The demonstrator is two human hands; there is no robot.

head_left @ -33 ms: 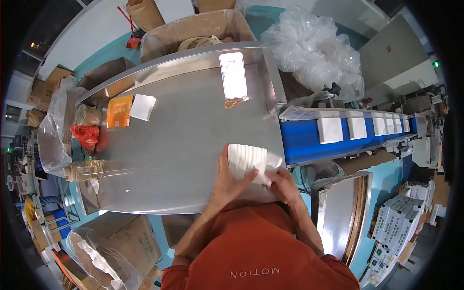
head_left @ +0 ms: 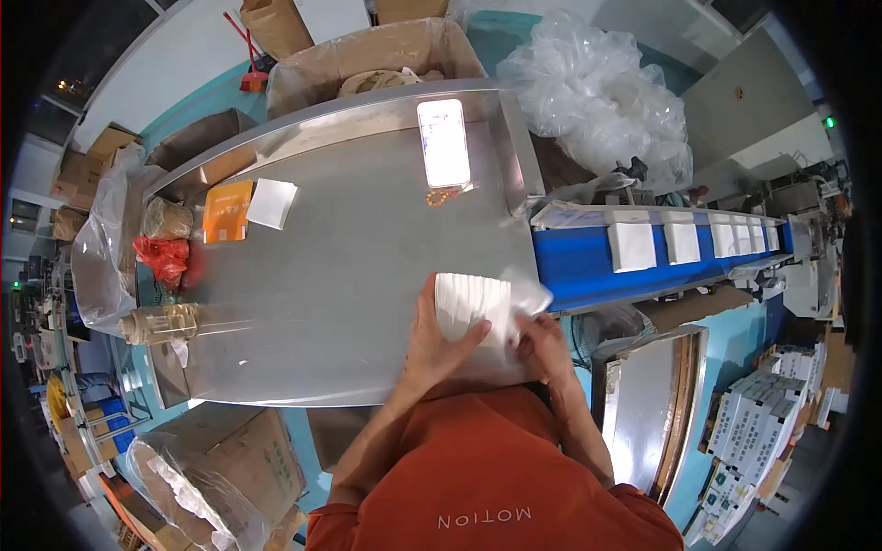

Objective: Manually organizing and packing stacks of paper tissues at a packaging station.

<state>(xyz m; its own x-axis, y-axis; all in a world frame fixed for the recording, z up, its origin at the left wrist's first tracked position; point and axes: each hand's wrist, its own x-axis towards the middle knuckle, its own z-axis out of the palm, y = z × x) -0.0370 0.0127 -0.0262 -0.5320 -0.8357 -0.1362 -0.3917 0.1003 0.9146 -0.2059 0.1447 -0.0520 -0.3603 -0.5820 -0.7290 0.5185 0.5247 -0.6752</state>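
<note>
My left hand (head_left: pixel 432 344) is wrapped round a fanned stack of white folded napkins (head_left: pixel 471 298), its thumb pressed across the front. The stack stands upright over the near right part of the steel table (head_left: pixel 331 294). Just to its right, my right hand (head_left: pixel 548 351) has its fingers bent in a pinch on a single white napkin (head_left: pixel 527 294), which is smeared by motion and lies against the stack's right side. The fingertips of that hand are blurred too.
On the right, a blue conveyor belt (head_left: pixel 574 275) carries several white folded napkins (head_left: pixel 632 246). A lit phone (head_left: pixel 444 142) and an orange bead string (head_left: pixel 441 197) lie at the table's far side. An orange packet (head_left: pixel 228 211), a white packet (head_left: pixel 271 203) and a clear jar (head_left: pixel 163 324) sit left.
The napkin in my right hand has swung up and to the right, and that hand has shifted slightly right. Napkins on the belt have moved a little rightward. My left hand stays almost still.
</note>
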